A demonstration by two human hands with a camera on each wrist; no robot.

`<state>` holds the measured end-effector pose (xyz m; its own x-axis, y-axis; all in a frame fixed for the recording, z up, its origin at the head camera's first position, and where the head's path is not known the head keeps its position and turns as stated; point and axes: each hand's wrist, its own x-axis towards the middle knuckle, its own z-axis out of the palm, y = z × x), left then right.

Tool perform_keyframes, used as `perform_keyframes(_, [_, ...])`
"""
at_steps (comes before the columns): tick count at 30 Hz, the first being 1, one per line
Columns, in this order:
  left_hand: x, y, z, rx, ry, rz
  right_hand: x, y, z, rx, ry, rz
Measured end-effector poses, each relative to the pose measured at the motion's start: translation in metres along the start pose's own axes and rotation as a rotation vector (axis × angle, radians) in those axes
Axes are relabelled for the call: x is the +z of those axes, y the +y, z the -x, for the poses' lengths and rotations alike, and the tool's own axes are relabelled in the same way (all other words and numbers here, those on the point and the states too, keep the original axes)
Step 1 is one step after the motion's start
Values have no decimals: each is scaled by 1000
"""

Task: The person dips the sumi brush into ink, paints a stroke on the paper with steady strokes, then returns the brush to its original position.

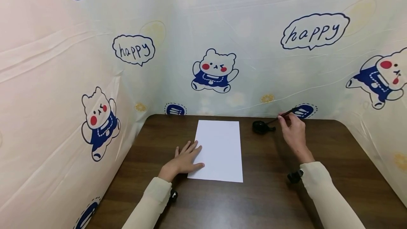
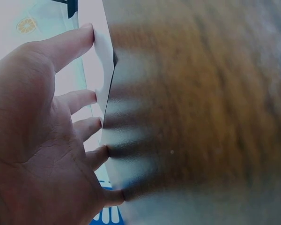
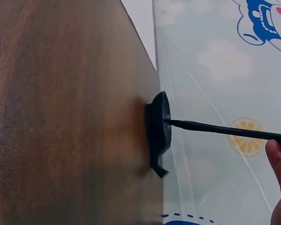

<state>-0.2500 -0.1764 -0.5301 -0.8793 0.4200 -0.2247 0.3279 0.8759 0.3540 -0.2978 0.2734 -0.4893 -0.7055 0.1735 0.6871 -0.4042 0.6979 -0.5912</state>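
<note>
A white sheet of paper [image 1: 220,151] lies on the table. My left hand [image 1: 183,159] rests at its left edge with fingers spread, thumb and some fingertips on the paper; the left wrist view shows the palm raised off the table. To the right of the sheet sits a small black ink dish [image 1: 260,127] with a short curved handle. My right hand [image 1: 294,131] pinches a dark thin brush [image 3: 215,130] by its shaft, slanting down leftward. In the right wrist view the brush's tip dips into the dish, its very end hidden behind the rim.
The brown wooden table [image 1: 260,200] has rounded far corners. A pale curtain [image 1: 178,27] printed with bears and "happy" bubbles hangs behind it and along both sides, close to the far edge. Dark wrist cameras [image 1: 295,176] sit under both sleeves.
</note>
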Motion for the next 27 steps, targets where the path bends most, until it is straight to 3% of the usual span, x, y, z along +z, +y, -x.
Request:
perform_keyframes(13, [2, -1, 0, 7, 5, -4, 4, 1, -1, 24, -5, -4])
perform_keyframes(19, [6, -4, -1, 36, 13, 43, 7, 8, 7, 66, -35, 14])
perform_keyframes(27, [13, -15, -8, 60, 47, 62, 5, 10, 7, 73, -31, 13])
